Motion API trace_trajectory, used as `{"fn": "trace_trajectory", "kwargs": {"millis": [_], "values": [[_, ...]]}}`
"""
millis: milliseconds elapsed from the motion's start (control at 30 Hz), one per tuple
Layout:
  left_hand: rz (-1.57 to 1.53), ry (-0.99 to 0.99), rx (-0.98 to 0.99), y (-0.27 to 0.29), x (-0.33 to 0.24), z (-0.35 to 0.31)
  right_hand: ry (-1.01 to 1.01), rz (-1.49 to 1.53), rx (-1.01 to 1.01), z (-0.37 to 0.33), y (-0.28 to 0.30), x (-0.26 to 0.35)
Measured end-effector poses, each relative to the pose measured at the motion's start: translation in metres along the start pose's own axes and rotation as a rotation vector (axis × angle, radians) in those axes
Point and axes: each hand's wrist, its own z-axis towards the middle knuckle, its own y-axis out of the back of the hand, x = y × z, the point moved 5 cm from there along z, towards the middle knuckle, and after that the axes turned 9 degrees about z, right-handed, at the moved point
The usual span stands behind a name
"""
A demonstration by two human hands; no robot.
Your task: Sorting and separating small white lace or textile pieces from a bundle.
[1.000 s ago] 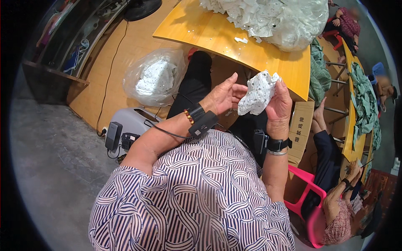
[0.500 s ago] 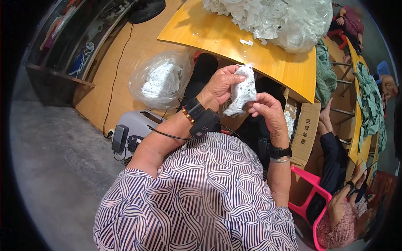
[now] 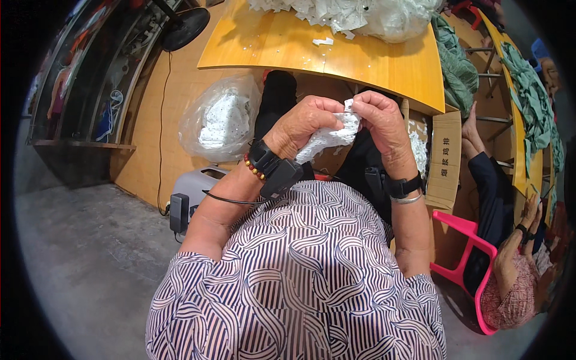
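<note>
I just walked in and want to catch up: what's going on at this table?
A person holds a crumpled white sheet in front of the table: the left grip is on its body, the right grip pinches its upper end. On the table lie a white pile and a few scraps. A clear bag of white pieces sits to the left, and an open box with white bits stands to the right.
</note>
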Motion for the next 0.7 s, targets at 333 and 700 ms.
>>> {"fn": "trace_trajectory", "kwargs": {"millis": [333,700], "values": [[-0.017,0.023,-0.067,-0.011,-0.001,-0.012,-0.113,0.086,0.041,-0.002,-0.002,-0.003],[0.074,-0.068,-0.064,-0.013,-0.002,-0.013,0.193,-0.423,-0.032,0.001,0.006,-0.002]]}}
